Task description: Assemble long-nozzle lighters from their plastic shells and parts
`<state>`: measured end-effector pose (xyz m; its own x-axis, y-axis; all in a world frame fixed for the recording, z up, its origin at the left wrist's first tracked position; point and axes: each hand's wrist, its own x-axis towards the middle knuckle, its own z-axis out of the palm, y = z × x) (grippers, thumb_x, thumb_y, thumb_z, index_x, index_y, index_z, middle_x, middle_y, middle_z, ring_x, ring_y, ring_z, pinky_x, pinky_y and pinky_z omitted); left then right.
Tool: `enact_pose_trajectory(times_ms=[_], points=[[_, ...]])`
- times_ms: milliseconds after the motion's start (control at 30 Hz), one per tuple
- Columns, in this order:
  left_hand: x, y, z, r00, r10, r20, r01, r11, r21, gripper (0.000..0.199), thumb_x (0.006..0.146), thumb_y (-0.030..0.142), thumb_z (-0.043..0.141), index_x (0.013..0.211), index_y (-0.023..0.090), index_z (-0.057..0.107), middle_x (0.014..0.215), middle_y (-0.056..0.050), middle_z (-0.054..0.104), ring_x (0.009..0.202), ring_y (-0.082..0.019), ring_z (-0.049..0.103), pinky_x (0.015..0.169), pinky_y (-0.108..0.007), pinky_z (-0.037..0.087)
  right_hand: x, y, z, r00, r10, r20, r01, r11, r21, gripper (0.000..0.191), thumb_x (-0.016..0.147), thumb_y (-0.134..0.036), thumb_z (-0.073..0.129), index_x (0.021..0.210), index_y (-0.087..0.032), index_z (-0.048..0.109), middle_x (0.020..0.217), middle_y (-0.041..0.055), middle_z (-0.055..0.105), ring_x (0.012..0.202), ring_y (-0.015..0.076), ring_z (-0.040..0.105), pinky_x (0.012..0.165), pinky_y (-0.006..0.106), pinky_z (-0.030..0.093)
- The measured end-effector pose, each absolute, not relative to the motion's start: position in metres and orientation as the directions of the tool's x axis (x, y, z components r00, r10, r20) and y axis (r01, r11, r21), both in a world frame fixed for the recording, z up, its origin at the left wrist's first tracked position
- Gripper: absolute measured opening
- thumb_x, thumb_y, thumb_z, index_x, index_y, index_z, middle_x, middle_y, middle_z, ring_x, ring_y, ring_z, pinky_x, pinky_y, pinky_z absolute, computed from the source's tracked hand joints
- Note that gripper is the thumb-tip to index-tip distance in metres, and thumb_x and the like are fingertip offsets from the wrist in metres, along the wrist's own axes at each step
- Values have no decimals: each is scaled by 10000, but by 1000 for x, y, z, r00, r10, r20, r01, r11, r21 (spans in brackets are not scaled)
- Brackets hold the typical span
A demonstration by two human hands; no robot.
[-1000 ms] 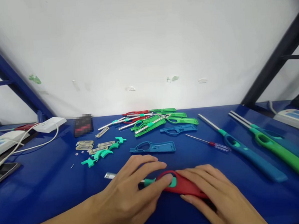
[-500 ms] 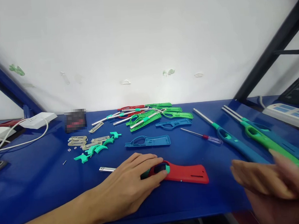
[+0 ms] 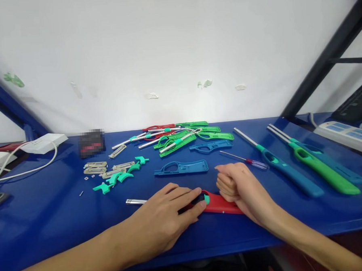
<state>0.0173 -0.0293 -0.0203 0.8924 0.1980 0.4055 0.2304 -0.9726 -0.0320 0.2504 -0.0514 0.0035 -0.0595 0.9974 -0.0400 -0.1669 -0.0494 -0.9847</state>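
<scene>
A red long-nosed gas lighter [image 3: 216,203] lies on the blue table in front of me, its metal tube pointing left. My left hand [image 3: 167,213] is closed over its neck and trigger ring, hiding that part; a bit of the turquoise trigger shows. My right hand [image 3: 240,185], a fist, is over the lighter's handle and covers the handle's end. Whether the fist presses on the plastic I cannot tell. Beyond the hands is an empty blue handle half [image 3: 190,167]. To the right of it lies a screwdriver [image 3: 257,164] with a clear handle.
Turquoise triggers [image 3: 125,177] and beige plastic frames [image 3: 94,170] lie at left. Green handle halves [image 3: 216,136] and metal tubes [image 3: 172,145] are piled at the back. Whole lighters, one blue [image 3: 292,176], one green [image 3: 325,170], lie right, near a power strip [image 3: 344,133].
My right hand has moved left from the table's right side and is now a fist over the red handle. The left hand stays on the lighter. The view has shifted slightly.
</scene>
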Motion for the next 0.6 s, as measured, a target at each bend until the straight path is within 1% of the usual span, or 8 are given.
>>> enact_pose_trajectory(times_ms=[133,200,267,400,600], points=[[18,-31,-18,897,206,392,239,-970,-36,334,1142,198,406,1393,142,620,1407,-143,712,1163,-271,722,956,-412,542,253,-52,0,-51,997,-57,-134,-63,-989,590,872,-526,593,524,-282,183,499,-97,128,456,74,112,417,264,179],[17,-32,-17,896,214,390,244,-969,-28,322,1141,221,419,1382,143,618,1418,-137,706,1158,-264,716,946,-398,534,254,-52,-6,-68,995,-67,-98,-73,-992,607,855,-551,617,501,-287,200,477,-101,116,427,67,89,387,268,121],[17,-33,-16,897,215,386,246,-969,-31,317,1138,221,425,1380,142,612,1430,-134,699,1159,-252,708,940,-381,523,255,-51,-13,-93,993,-73,-68,-79,-995,631,867,-557,633,496,-286,200,472,-105,104,420,62,64,380,273,90],[16,-33,-17,896,225,383,257,-966,-33,310,1124,217,442,1376,137,605,1437,-137,692,1157,-246,698,926,-377,511,258,-51,-24,-83,996,-44,-41,-48,-998,647,925,-586,571,514,-278,178,498,-91,115,452,75,80,405,286,129],[14,-33,-20,895,212,392,246,-969,-37,300,1130,282,471,1357,140,607,1420,-125,697,1200,-248,687,931,-375,511,261,-50,-32,-80,996,-26,62,-21,-998,663,948,-597,588,541,-279,172,533,-90,106,482,84,84,435,304,135]])
